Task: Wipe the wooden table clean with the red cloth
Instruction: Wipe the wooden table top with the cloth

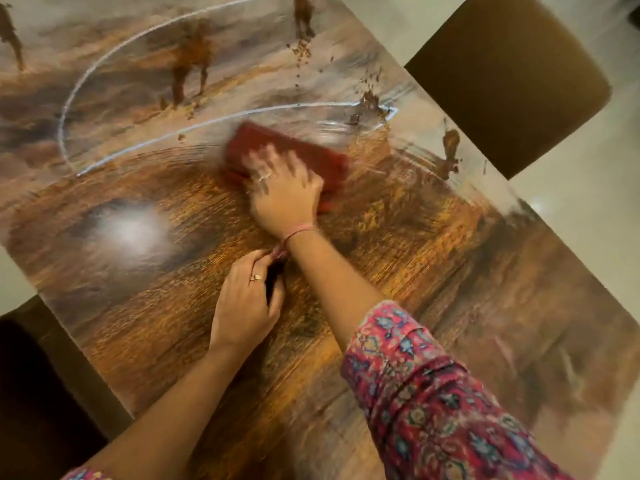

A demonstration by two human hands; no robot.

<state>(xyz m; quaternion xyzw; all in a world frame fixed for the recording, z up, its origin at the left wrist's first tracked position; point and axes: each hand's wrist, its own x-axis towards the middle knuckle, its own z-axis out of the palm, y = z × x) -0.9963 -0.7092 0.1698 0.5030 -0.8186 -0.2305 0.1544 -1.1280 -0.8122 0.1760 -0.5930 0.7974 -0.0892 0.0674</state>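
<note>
Right hand (285, 194) presses red cloth (294, 152) near brown smears (192, 64)

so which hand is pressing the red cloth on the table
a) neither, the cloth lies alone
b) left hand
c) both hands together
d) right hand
d, the right hand lies flat on the red cloth, while the left hand rests on the wooden table nearer the person.

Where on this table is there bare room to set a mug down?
The table's near right side, right of the patterned sleeve, is bare. So is the left part around the light glare. The far side holds brown spills, and the right hand presses the red cloth mid-table.
</note>
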